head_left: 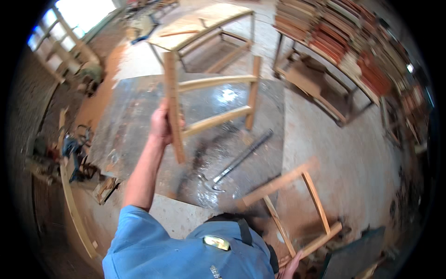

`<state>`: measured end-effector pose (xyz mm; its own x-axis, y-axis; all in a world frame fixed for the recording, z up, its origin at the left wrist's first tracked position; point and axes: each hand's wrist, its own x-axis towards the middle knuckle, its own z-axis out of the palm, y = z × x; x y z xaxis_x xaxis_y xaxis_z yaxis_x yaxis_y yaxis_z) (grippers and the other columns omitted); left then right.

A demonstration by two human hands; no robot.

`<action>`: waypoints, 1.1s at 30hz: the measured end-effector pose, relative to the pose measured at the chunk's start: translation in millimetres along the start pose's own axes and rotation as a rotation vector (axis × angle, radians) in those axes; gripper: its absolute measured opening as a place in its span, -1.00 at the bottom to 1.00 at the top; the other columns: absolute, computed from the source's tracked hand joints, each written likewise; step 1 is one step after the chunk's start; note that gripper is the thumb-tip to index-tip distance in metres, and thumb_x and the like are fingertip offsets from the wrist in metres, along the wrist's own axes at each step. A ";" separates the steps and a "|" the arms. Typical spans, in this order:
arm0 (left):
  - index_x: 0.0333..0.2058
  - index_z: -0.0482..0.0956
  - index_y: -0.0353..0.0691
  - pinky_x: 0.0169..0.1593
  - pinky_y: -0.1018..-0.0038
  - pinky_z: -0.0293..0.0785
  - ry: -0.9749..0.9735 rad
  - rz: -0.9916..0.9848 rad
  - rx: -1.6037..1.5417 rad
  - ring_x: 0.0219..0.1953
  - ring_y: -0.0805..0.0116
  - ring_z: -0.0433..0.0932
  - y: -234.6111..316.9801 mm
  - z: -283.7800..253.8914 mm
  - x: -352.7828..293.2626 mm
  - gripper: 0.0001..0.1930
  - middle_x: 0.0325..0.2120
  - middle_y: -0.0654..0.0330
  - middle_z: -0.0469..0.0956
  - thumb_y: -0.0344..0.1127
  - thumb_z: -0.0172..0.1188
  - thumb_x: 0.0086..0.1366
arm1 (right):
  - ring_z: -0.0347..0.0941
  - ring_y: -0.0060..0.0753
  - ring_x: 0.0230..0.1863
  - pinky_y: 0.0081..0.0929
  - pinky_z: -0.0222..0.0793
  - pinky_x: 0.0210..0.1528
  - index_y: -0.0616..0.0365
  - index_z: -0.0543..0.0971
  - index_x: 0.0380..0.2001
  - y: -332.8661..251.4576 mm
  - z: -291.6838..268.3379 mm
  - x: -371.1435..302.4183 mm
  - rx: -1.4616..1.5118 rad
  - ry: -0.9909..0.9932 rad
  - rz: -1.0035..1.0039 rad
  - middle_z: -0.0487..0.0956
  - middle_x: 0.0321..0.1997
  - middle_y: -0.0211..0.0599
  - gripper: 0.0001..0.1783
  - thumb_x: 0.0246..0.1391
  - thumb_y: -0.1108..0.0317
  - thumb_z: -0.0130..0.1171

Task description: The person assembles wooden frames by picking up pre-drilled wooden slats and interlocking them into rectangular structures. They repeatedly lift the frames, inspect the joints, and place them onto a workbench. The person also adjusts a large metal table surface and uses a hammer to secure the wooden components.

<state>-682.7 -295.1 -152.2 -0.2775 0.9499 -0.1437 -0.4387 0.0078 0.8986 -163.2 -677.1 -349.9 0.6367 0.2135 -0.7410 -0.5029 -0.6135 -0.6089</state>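
Observation:
My left hand (161, 124) is closed around the left post of a wooden frame (218, 83), two uprights joined by two rails. That frame is held up over a dark metal-topped table (130, 135). At the lower right, my right hand (291, 268) grips the near bar of a second wooden frame (278, 183), which is tilted beside the table's right edge; its far bar is slightly blurred. On the table lies a claw hammer (241, 158), its head toward me and its handle pointing to the far right. My right fingers are partly hidden by the wood.
Beyond stands a light-topped workbench (209, 23) with wood pieces on it. Stacks of reddish boards (325, 37) fill another bench at the far right. A clamp-like tool (74, 149) and a long strip of wood (72, 204) are at the left. A dark panel (355, 255) leans at the lower right.

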 end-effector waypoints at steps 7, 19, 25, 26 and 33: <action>-0.12 0.46 -0.27 -0.42 0.38 0.48 -0.012 -0.054 -0.142 -0.50 0.26 0.48 -49.9 -58.6 23.4 -0.53 -0.45 0.15 0.52 0.07 -0.12 0.36 | 0.37 -0.41 -0.62 -0.48 0.38 -0.67 0.11 0.39 -0.18 -30.9 4.7 -9.5 0.186 -0.077 0.027 0.42 -0.51 -0.29 -0.52 0.14 -0.09 0.13; -0.30 0.51 -0.28 -0.18 0.17 0.52 0.262 -0.266 -0.262 -0.36 0.16 0.51 -220.3 -188.1 69.8 -0.62 -0.40 0.07 0.52 -0.04 -0.09 0.27 | 0.36 -0.42 -0.70 -0.43 0.37 -0.66 0.21 0.46 -0.32 -43.7 -16.3 -29.3 0.176 0.031 -0.004 0.47 -0.60 -0.27 -0.48 0.11 -0.12 0.15; -0.10 0.41 -0.14 -0.20 0.05 0.49 0.400 -0.072 -0.078 -0.29 0.09 0.49 -189.8 -103.1 51.5 -0.51 -0.32 0.08 0.49 0.18 -0.04 0.28 | 0.33 -0.40 -0.67 -0.40 0.36 -0.67 0.00 0.37 -0.29 -20.2 -11.5 -26.4 0.334 0.124 0.080 0.35 -0.60 -0.35 -0.57 0.14 -0.14 0.07; -0.04 0.36 -0.16 -0.24 0.05 0.49 0.448 -0.185 -0.131 -0.30 0.08 0.48 -175.5 -73.2 43.6 -0.48 -0.32 0.07 0.47 0.19 -0.06 0.30 | 0.30 -0.39 -0.72 -0.41 0.33 -0.70 0.01 0.35 -0.32 -6.8 -18.8 -23.8 0.344 0.101 0.031 0.29 -0.68 -0.39 -0.56 0.17 -0.16 0.01; -0.16 0.30 -0.33 -0.53 0.28 0.54 0.468 -0.297 0.106 -0.58 0.24 0.49 -194.3 -103.6 51.8 -0.68 -0.48 0.11 0.40 -0.14 0.01 0.37 | 0.29 -0.39 -0.78 -0.47 0.32 -0.75 0.16 0.32 -0.17 -23.8 -5.1 -41.5 0.175 0.034 -0.133 0.27 -0.75 -0.36 -0.42 0.19 -0.22 -0.04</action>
<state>-700.4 -279.8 -377.2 -0.5154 0.6621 -0.5440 -0.4742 0.3084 0.8246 -174.7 -675.2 -303.2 0.7220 0.2566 -0.6426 -0.5049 -0.4396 -0.7429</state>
